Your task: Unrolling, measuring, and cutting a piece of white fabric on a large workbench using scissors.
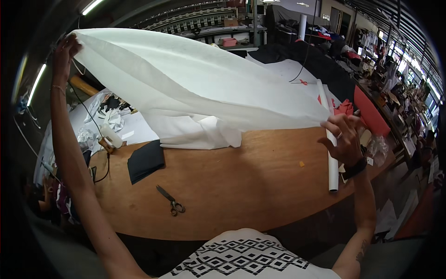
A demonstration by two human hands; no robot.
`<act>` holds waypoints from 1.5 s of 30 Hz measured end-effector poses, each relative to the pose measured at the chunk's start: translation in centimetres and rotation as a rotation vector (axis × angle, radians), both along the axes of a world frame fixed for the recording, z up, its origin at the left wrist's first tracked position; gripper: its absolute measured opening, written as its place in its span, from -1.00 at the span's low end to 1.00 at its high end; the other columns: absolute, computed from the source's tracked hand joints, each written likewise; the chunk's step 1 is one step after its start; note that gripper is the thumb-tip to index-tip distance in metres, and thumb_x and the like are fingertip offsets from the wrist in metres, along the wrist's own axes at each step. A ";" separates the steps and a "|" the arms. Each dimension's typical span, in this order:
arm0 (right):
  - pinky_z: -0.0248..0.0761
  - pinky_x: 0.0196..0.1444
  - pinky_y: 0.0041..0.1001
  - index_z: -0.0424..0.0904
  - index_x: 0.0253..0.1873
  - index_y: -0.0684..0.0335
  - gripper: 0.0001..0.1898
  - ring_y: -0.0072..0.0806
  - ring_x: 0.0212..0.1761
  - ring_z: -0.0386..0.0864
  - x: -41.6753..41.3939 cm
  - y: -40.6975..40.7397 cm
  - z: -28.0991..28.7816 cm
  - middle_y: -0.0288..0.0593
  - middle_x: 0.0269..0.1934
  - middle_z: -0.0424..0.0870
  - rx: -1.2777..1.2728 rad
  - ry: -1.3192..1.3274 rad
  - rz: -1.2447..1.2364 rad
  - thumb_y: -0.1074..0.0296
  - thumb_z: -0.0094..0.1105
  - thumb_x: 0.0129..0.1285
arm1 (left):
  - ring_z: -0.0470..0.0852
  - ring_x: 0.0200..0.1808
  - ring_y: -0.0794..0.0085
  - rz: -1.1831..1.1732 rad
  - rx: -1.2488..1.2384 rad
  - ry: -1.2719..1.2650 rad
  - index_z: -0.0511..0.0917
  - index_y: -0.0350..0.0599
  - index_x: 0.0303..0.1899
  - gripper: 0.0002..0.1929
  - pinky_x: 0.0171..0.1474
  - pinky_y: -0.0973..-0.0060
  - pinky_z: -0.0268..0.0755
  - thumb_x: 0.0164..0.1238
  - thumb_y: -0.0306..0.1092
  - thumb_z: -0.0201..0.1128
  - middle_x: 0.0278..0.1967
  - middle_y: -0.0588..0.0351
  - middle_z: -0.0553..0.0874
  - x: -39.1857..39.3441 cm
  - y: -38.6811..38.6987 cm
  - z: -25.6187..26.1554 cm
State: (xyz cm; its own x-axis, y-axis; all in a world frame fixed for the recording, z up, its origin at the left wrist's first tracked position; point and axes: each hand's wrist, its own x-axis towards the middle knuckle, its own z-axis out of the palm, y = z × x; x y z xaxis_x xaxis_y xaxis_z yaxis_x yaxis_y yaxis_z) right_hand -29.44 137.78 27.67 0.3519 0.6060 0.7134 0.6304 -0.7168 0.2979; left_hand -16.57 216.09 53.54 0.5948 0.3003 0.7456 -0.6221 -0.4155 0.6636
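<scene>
A wide sheet of thin white fabric (195,80) is stretched in the air above a wooden table (223,195). Raised high at the far left, my left hand (68,50) grips one corner of it. My right hand (343,137) is at the right beside a long white tube (332,167); its thumb is spread, and the sheet's other end meets its fingertips, though whether they pinch it is unclear. Part of the fabric sags in folds onto the table's far side. Black-handled scissors (170,200) and folded dark fabric (146,161) lie on the table nearer to me.
A white bottle (110,135) and a corded tool (105,144) stand at the left, near fabric scraps (113,115). Red fabric (371,111) and clear plastic (378,148) are at the right. Black cloth (306,59) covers the far end. A thin cable hangs over the table.
</scene>
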 end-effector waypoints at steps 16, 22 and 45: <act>0.50 0.04 -0.51 0.70 -0.14 0.33 -0.82 -0.58 -0.08 0.65 9.5 -2.9 11.5 -0.22 -0.05 0.74 0.794 0.562 0.370 0.30 0.31 0.43 | 0.61 0.04 0.64 0.236 0.135 0.106 0.71 0.05 0.11 -0.59 0.09 0.62 0.42 0.38 0.05 0.41 0.00 0.30 0.73 -9.5 7.4 1.7; 0.51 -0.09 -0.60 0.63 0.26 0.17 -0.61 -0.71 -0.20 0.63 11.6 -4.8 18.0 -0.43 -0.19 0.74 0.838 0.535 0.455 0.22 0.37 0.39 | 0.20 -0.65 0.84 0.391 0.204 0.224 0.72 0.10 0.02 -0.62 -0.59 0.71 -0.01 0.39 0.12 0.37 -0.63 0.48 0.35 -13.0 3.8 3.1; 0.40 -0.31 -0.46 0.75 -0.07 0.16 -0.75 -0.56 -0.43 0.52 19.8 -7.9 28.8 -0.31 -0.40 0.68 0.889 -0.169 0.275 0.13 0.32 0.33 | 0.60 0.33 0.15 -0.271 0.052 -0.613 0.54 -0.36 0.24 -0.63 0.49 0.31 0.43 0.48 -0.43 0.25 0.26 -0.22 0.62 -5.5 -3.9 0.6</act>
